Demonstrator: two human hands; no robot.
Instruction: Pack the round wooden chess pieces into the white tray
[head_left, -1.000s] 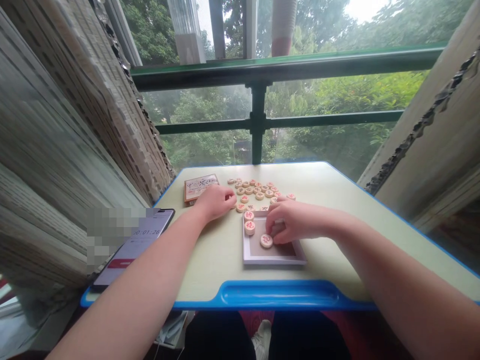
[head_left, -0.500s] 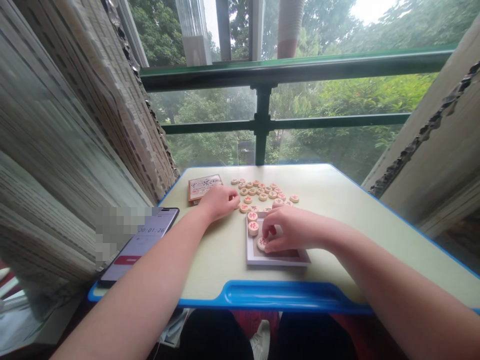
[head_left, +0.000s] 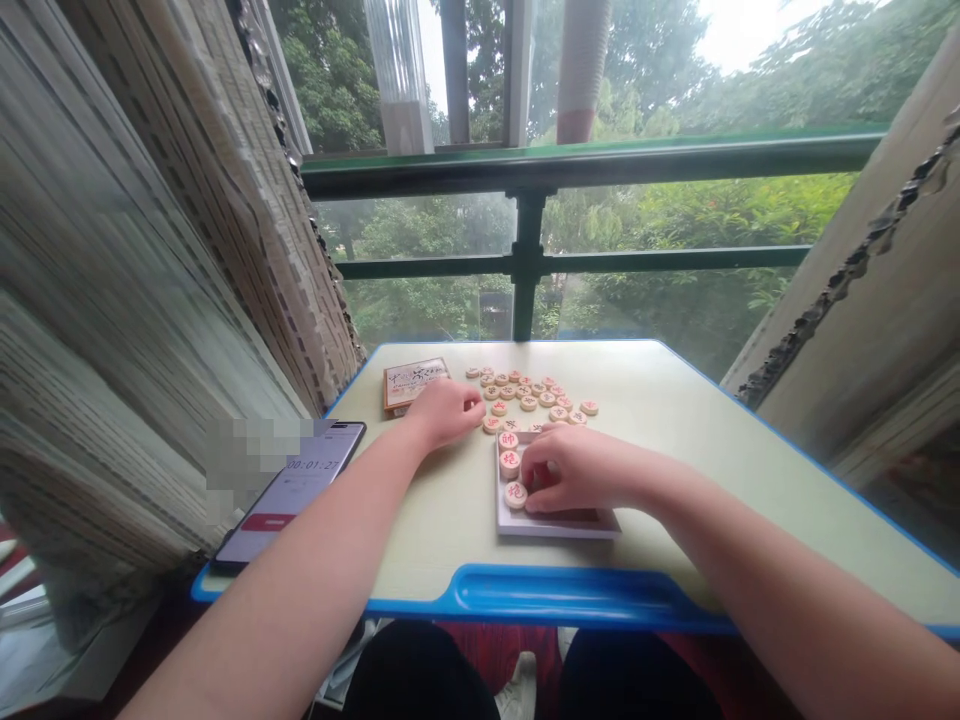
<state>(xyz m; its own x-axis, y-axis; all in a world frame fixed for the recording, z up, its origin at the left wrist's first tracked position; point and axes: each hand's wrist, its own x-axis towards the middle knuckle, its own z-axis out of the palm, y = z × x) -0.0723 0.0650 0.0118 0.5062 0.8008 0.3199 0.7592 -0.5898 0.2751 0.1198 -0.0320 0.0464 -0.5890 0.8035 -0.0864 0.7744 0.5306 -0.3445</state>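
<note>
My right hand (head_left: 568, 466) reaches over a shallow white box tray (head_left: 559, 532), thumb and fingers closed at the edge of a round wooden Chinese chess piece (head_left: 515, 495) with a red character. Two more red-marked pieces, an upper one (head_left: 508, 440) and a lower one (head_left: 510, 463), lie along the tray's left side, above the one at my fingers. My left hand (head_left: 448, 411) rests on the table with curled fingers, between a lidded box (head_left: 412, 383) and loose pieces; whatever it may hold is hidden. Beyond the tray lie several scattered chess pieces (head_left: 528, 403), red and dark.
A phone (head_left: 292, 495) showing a running timer lies at the table's left edge. The pale table (head_left: 697, 470) has a blue rim and a blue trough (head_left: 562, 592) along the front. Curtains (head_left: 285, 250) hang at both sides, with a green railing (head_left: 592, 165) behind.
My right hand has moved the chess piece slightly left, against the tray's left wall below the other two. My left hand stays in place beside the loose pieces. The view has tilted slightly.
</note>
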